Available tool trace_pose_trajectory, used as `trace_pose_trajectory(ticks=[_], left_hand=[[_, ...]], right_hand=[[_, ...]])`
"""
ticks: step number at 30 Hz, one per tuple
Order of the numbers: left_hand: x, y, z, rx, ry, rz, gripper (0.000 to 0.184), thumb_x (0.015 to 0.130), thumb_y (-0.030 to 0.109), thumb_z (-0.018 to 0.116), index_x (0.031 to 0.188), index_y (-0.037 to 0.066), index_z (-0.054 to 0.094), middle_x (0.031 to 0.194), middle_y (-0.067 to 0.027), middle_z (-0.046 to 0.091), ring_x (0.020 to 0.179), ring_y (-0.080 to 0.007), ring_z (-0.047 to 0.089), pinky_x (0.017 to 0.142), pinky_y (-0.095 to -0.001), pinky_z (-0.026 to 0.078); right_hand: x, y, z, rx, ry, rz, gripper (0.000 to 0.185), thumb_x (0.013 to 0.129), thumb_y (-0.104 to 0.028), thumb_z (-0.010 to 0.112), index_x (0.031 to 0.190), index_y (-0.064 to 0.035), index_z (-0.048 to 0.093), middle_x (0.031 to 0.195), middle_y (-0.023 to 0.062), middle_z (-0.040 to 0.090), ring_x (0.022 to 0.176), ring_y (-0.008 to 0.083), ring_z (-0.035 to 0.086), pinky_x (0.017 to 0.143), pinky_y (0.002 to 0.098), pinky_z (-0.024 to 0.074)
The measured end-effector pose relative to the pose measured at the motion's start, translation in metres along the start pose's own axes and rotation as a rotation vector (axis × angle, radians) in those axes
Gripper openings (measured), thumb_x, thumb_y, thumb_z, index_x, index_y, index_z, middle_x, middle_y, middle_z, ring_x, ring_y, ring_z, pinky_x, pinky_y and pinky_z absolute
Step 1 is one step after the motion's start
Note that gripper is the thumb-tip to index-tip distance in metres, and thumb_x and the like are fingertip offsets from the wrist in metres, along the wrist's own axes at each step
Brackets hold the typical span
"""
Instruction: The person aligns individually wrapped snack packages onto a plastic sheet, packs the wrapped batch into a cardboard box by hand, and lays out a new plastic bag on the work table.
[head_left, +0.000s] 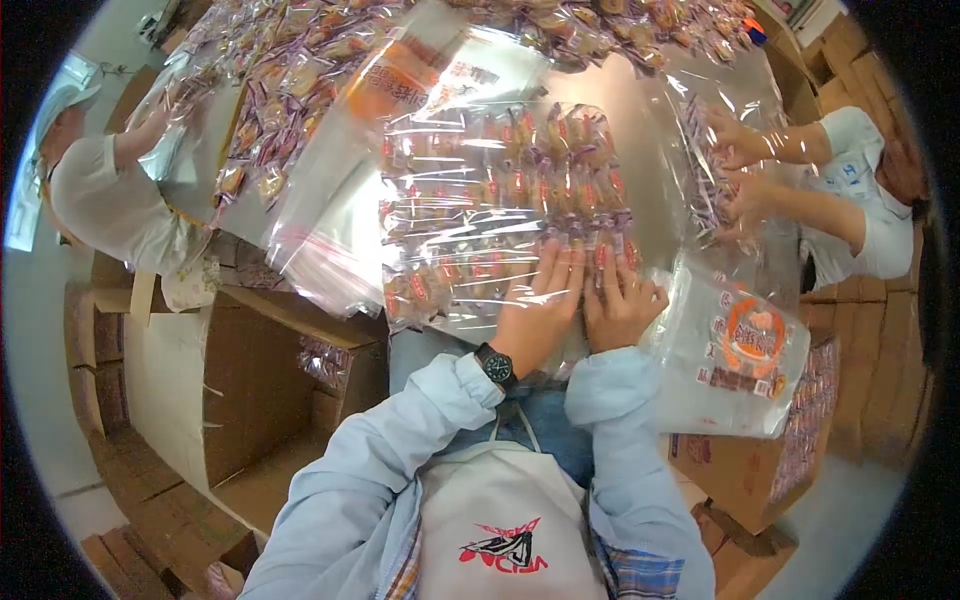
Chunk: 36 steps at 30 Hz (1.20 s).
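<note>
A large clear plastic bag (470,225) lies flat on the table in front of me, filled with rows of small individually wrapped pastries (570,190). On the bag's near edge rests my left hand (538,312), fingers stretched forward over the film; a black watch is on that wrist. My right hand (620,312) lies beside it at the bag's near right corner, its fingers spread and slightly bent. Neither hand grips anything that I can see. Just right of my right hand is a flat clear bag (750,345) with orange and red print.
Overlapping printed clear bags (335,215) lie to the left. Loose wrapped pastries (600,25) are heaped at the far side. A co-worker's hands (740,175) handle packets at the right; another person (120,190) works at the left. Open cardboard boxes (260,390) stand below the table edge.
</note>
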<state>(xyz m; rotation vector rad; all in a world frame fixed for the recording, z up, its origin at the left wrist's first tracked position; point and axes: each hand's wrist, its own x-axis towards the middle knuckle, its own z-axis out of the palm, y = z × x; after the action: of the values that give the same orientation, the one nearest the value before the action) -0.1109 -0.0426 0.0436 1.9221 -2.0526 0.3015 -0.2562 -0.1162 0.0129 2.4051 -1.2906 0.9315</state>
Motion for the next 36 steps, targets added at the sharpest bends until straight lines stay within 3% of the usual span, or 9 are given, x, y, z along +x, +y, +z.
trace_pose_trajectory(ticks=[3,6,8,9,14,23,32,34,36], left_hand=[[-0.004,-0.002,-0.002,-0.067,-0.048,0.01,0.062,0.092,0.021,0.056,0.149,-0.002,0.049,0.15,-0.0188,0.054,0.147,-0.0341,0.045,0.117,-0.0522,0.037],[0.0,0.0,-0.006,-0.044,-0.039,0.039,0.059,0.092,0.018,0.054,0.146,-0.004,0.052,0.151,-0.0195,0.053,0.145,-0.0344,0.046,0.118,-0.0497,0.037],[0.003,0.0,-0.008,-0.026,-0.025,0.053,0.056,0.091,0.017,0.054,0.143,-0.004,0.055,0.15,-0.0198,0.053,0.143,-0.0329,0.048,0.118,-0.0477,0.038],[0.003,-0.003,-0.012,0.147,0.083,0.143,0.049,0.089,0.017,0.059,0.136,0.007,0.064,0.141,-0.0074,0.061,0.129,-0.0252,0.059,0.115,-0.0561,0.036],[-0.006,-0.016,0.002,-0.238,0.2,0.125,0.041,0.086,0.015,0.062,0.126,0.008,0.068,0.134,-0.0067,0.063,0.126,-0.0269,0.061,0.11,-0.0468,0.047],[0.0,0.011,0.008,-0.392,0.261,-0.226,0.032,0.083,0.013,0.067,0.114,0.012,0.075,0.132,-0.0025,0.07,0.124,-0.0262,0.063,0.106,-0.0491,0.046],[-0.091,-0.024,-0.015,-0.505,0.474,0.061,0.037,0.078,0.006,0.085,0.114,0.005,0.075,0.123,-0.0096,0.071,0.11,-0.0318,0.065,0.097,-0.049,0.052],[-0.123,-0.045,-0.027,-0.357,0.568,-0.098,0.044,0.077,0.007,0.086,0.119,0.007,0.073,0.114,-0.0093,0.071,0.107,-0.0331,0.064,0.101,-0.0485,0.049],[-0.127,-0.067,-0.048,-0.21,0.617,-0.571,0.051,0.077,0.009,0.089,0.123,0.003,0.069,0.113,-0.012,0.069,0.106,-0.0336,0.063,0.103,-0.0479,0.047]], right_hand=[[0.004,-0.017,-0.021,0.108,-0.04,0.034,0.05,0.078,-0.016,0.08,0.128,-0.0178,0.074,0.123,0.0046,0.067,0.097,0.023,0.057,0.096,0.0433,0.0379],[-0.01,0.003,-0.037,0.382,0.19,-0.208,0.058,0.074,-0.005,0.083,0.13,-0.0131,0.069,0.124,0.0106,0.065,0.098,0.0257,0.056,0.093,0.0451,0.041],[-0.006,0.007,-0.033,0.541,0.205,-0.05,0.061,0.072,0.0,0.083,0.13,-0.008,0.066,0.125,0.0155,0.061,0.109,0.0325,0.057,0.098,0.0482,0.0442],[0.011,-0.004,-0.041,0.54,0.166,0.081,0.056,0.072,-0.001,0.083,0.126,-0.0079,0.069,0.121,0.0143,0.061,0.111,0.0323,0.056,0.1,0.0481,0.0443],[0.014,0.014,-0.026,0.532,-0.18,0.128,0.056,0.077,-0.002,0.079,0.132,-0.0133,0.072,0.135,0.0157,0.059,0.119,0.0339,0.055,0.105,0.0426,0.0444],[-0.005,0.007,-0.021,0.577,-0.101,0.159,0.056,0.076,0.008,0.069,0.126,-0.0138,0.075,0.132,0.0163,0.06,0.121,0.0358,0.055,0.106,0.0433,0.0449],[0.001,-0.012,-0.029,0.61,-0.079,0.277,0.051,0.086,-0.007,0.079,0.136,-0.0104,0.068,0.139,0.0196,0.055,0.132,0.0391,0.053,0.11,0.0442,0.0459],[-0.001,-0.002,-0.024,0.598,-0.126,0.294,0.051,0.086,-0.009,0.081,0.136,-0.01,0.067,0.139,0.0198,0.056,0.132,0.0382,0.054,0.11,0.0442,0.0461],[0.0,0.001,-0.021,0.623,-0.158,0.346,0.052,0.086,-0.009,0.081,0.136,-0.0098,0.067,0.138,0.0199,0.057,0.13,0.0372,0.056,0.109,0.044,0.0462]])
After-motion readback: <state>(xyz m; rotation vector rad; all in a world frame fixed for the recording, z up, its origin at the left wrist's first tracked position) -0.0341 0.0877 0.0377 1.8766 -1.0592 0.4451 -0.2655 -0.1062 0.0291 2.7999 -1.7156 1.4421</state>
